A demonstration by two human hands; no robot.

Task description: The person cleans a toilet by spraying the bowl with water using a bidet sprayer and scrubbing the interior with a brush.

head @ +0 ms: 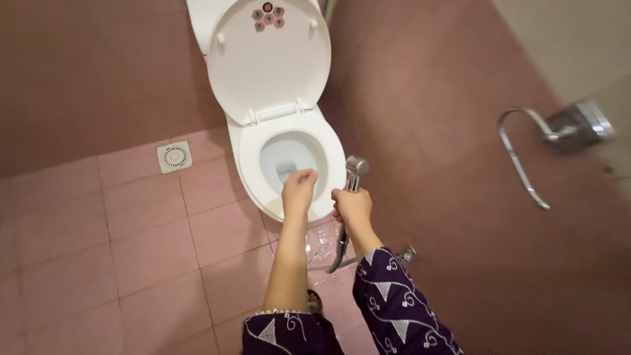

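A white toilet [246, 154] stands against the wall with its lid [268, 59] raised and its seat down. My right hand [353, 206] grips a chrome hand sprayer [355, 168] beside the bowl's right rim, and the sprayer's hose [339, 253] hangs down below my wrist. My left hand [299, 190] hovers over the front of the bowl with its fingers curled; whether anything is in it is hidden. Both sleeves are dark purple with a white pattern.
A round white floor drain [174, 156] sits in the pink tiled floor left of the toilet. A chrome paper holder [526, 148] is fixed to the dark pink wall on the right. A chrome valve [408, 254] sticks out low on that wall.
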